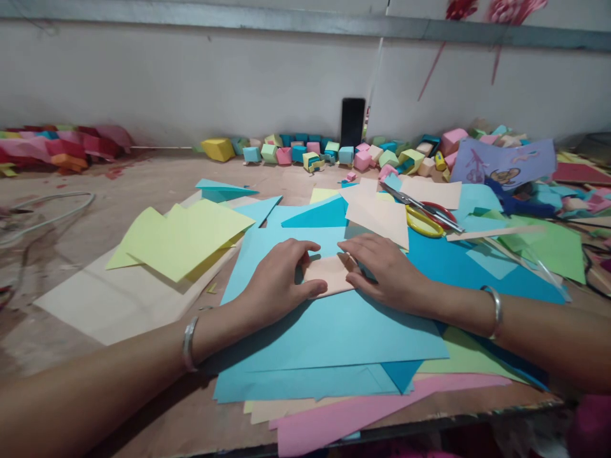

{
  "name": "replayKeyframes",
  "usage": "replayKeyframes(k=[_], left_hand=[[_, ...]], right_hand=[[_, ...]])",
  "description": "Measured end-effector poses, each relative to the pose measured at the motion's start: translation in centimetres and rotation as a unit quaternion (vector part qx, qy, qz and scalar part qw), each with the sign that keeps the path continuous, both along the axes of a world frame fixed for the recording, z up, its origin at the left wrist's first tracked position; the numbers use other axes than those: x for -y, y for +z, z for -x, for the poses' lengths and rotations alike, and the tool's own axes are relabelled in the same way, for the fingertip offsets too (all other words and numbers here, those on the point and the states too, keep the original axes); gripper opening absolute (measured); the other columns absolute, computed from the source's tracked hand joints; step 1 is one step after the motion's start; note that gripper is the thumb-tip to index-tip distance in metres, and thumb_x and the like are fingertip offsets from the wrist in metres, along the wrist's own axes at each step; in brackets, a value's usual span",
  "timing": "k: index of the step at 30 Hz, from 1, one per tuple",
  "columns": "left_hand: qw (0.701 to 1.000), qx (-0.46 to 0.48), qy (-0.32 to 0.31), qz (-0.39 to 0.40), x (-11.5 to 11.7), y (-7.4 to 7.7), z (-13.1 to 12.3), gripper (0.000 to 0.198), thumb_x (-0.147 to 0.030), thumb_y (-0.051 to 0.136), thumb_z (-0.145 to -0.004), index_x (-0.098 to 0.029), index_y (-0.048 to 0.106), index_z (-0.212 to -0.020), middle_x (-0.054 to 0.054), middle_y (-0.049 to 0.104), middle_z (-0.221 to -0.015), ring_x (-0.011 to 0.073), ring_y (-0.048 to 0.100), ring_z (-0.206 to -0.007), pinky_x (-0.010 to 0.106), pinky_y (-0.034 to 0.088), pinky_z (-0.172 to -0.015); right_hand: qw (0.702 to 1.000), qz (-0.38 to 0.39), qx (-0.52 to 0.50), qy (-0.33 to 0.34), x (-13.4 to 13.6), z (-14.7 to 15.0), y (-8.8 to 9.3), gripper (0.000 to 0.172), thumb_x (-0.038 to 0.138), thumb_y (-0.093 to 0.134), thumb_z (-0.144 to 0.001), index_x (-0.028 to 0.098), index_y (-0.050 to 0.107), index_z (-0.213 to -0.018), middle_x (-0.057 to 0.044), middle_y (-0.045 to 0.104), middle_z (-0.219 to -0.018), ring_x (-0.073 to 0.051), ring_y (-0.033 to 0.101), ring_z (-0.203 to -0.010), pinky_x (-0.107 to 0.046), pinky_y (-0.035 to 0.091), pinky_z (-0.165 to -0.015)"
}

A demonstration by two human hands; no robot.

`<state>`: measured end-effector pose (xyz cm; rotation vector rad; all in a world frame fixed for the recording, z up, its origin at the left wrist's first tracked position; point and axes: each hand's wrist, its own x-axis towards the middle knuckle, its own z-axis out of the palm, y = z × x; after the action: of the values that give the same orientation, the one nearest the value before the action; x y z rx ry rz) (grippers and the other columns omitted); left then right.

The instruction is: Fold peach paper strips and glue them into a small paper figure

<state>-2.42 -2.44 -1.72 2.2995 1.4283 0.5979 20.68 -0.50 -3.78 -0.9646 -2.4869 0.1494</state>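
Observation:
A small folded piece of peach paper (330, 275) lies on a light blue sheet (334, 331) in front of me. At its left end, my left hand (281, 277) grips it between curled fingers and thumb. From the other end my right hand (389, 270) holds it the same way, thumb along the near edge. The fingertips at the far side are partly hidden behind the paper and hands. Larger peach sheets (377, 219) rest just beyond my hands.
Scissors with yellow and red handles (424, 222) lie to the right on paper. Yellow sheets (186, 238) are at left. Folded paper cubes (299, 153) line the wall, beside an upright black phone (352, 121). Pink paper (334, 420) reaches the table's front edge.

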Motion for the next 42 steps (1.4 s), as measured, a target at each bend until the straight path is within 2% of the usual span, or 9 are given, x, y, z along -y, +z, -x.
replayKeyframes(k=[4, 8, 12, 16, 19, 27, 31, 35, 42], left_hand=[[0.999, 0.029, 0.015, 0.027, 0.0, 0.2, -0.1, 0.048, -0.027, 0.075, -0.068, -0.019, 0.058, -0.112, -0.001, 0.053, -0.082, 0.0178, 0.052, -0.075, 0.032, 0.041, -0.067], [1.000, 0.019, 0.001, 0.016, 0.0, 0.1, -0.1, 0.025, -0.029, 0.073, -0.071, -0.020, 0.065, -0.093, 0.000, 0.052, -0.078, 0.0185, 0.051, -0.076, 0.032, 0.039, -0.068], [1.000, 0.020, -0.004, -0.007, 0.1, 0.2, -0.2, 0.011, -0.024, 0.069, -0.074, -0.018, 0.061, -0.081, 0.001, 0.058, -0.081, 0.0198, 0.052, -0.082, 0.034, 0.038, -0.074], [1.000, 0.018, 0.007, 0.021, 0.5, 0.6, -0.5, 0.009, -0.016, 0.065, -0.074, -0.019, 0.056, -0.072, -0.001, 0.059, -0.071, 0.0181, 0.050, -0.073, 0.031, 0.035, -0.065], [1.000, 0.011, -0.019, -0.009, 0.7, 0.6, -0.5, 0.009, -0.015, 0.062, -0.076, -0.019, 0.056, -0.071, -0.001, 0.059, -0.070, 0.0180, 0.050, -0.071, 0.031, 0.034, -0.065], [0.985, -0.060, -0.123, -0.107, 1.4, 1.0, -0.2, 0.014, -0.012, 0.046, -0.083, -0.019, 0.058, -0.078, 0.006, 0.062, -0.085, 0.0215, 0.051, -0.082, 0.036, 0.037, -0.073], [0.982, -0.069, -0.139, -0.107, 2.0, 1.5, -0.2, 0.012, -0.011, 0.049, -0.076, -0.018, 0.058, -0.078, 0.007, 0.061, -0.087, 0.0225, 0.051, -0.083, 0.038, 0.037, -0.074], [0.980, -0.075, -0.156, -0.095, 2.2, 1.4, -0.3, 0.010, -0.027, 0.058, -0.081, -0.018, 0.058, -0.079, 0.007, 0.059, -0.088, 0.0223, 0.051, -0.081, 0.038, 0.039, -0.073], [0.972, -0.106, -0.162, -0.133, 2.1, 0.8, -0.3, 0.022, -0.019, 0.040, -0.093, -0.015, 0.060, -0.085, 0.010, 0.061, -0.091, 0.0203, 0.052, -0.080, 0.034, 0.042, -0.070]], right_hand=[[1.000, 0.013, -0.010, 0.015, -0.1, -0.1, 0.0, 0.041, 0.026, 0.059, -0.085, 0.017, 0.052, -0.125, -0.011, 0.063, -0.119, -0.026, 0.050, -0.119, -0.045, 0.043, -0.094], [0.999, -0.003, -0.026, 0.019, 0.0, 0.0, 0.1, 0.036, 0.025, 0.061, -0.085, 0.014, 0.056, -0.118, -0.011, 0.065, -0.108, -0.026, 0.054, -0.107, -0.042, 0.044, -0.088], [0.999, -0.017, -0.035, 0.022, 0.0, 0.0, 0.1, 0.024, 0.025, 0.061, -0.085, 0.014, 0.060, -0.106, -0.010, 0.064, -0.099, -0.024, 0.054, -0.098, -0.038, 0.044, -0.081], [0.999, -0.014, -0.041, 0.022, 0.0, 0.0, 0.2, 0.009, 0.024, 0.060, -0.085, 0.016, 0.060, -0.090, -0.007, 0.065, -0.091, -0.022, 0.054, -0.094, -0.035, 0.041, -0.079], [0.999, -0.020, -0.040, 0.026, 0.2, 0.1, 0.5, 0.004, 0.020, 0.058, -0.086, 0.017, 0.060, -0.086, -0.006, 0.066, -0.091, -0.021, 0.055, -0.095, -0.034, 0.039, -0.079], [0.995, -0.087, 0.011, 0.050, 0.9, -0.1, 1.1, 0.021, 0.012, 0.047, -0.091, 0.017, 0.062, -0.077, -0.004, 0.069, -0.087, -0.019, 0.059, -0.091, -0.035, 0.037, -0.078], [0.989, -0.125, 0.045, 0.058, 1.0, -0.3, 0.9, 0.024, 0.013, 0.044, -0.093, 0.017, 0.062, -0.079, -0.006, 0.069, -0.089, -0.019, 0.059, -0.092, -0.035, 0.037, -0.077], [0.985, -0.153, 0.054, 0.064, 1.0, -0.3, 0.7, 0.027, 0.013, 0.042, -0.094, 0.016, 0.062, -0.076, -0.006, 0.069, -0.089, -0.019, 0.059, -0.091, -0.035, 0.039, -0.077], [0.984, -0.150, 0.034, 0.088, 1.4, -0.5, 0.9, 0.025, 0.013, 0.043, -0.093, 0.015, 0.065, -0.082, -0.009, 0.070, -0.092, -0.020, 0.061, -0.091, -0.035, 0.045, -0.077]])
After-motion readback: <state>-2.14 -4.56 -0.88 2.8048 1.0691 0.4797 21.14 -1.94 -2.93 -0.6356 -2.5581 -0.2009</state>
